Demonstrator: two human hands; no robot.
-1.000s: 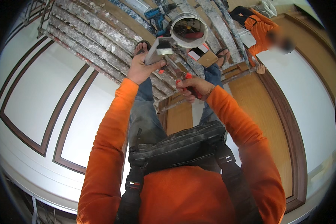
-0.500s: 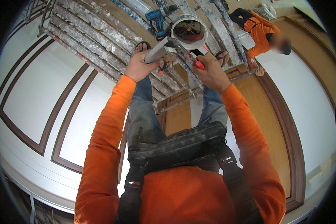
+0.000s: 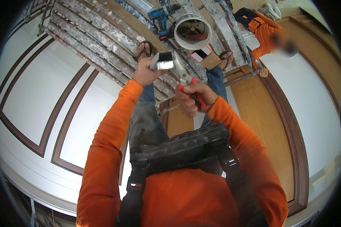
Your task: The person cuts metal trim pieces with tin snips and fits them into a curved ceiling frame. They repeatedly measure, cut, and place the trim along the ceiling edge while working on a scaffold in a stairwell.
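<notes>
My left hand (image 3: 143, 72) is closed around a piece of grey metal channel (image 3: 165, 65), its hollow end facing me. In my right hand (image 3: 197, 97) is a pair of red-handled snips (image 3: 185, 78), the fingers wrapped round the handles. The snips' jaws point up and away, right beside the open end of the channel. Whether the jaws touch the metal I cannot tell. Both hands are held out over the scaffold planks, in front of my feet.
I stand on paint-splattered scaffold planks (image 3: 98, 43). A white bucket (image 3: 193, 47) with tools inside stands ahead, with a blue cordless drill (image 3: 161, 20) beside it and a small cardboard box (image 3: 210, 60) near my right foot. At the right, a co-worker in orange (image 3: 263, 36) grips the scaffold rail.
My right hand has drawn back toward me and leftward, bringing the snips' jaws into clear sight. The channel has turned so its open end shows more.
</notes>
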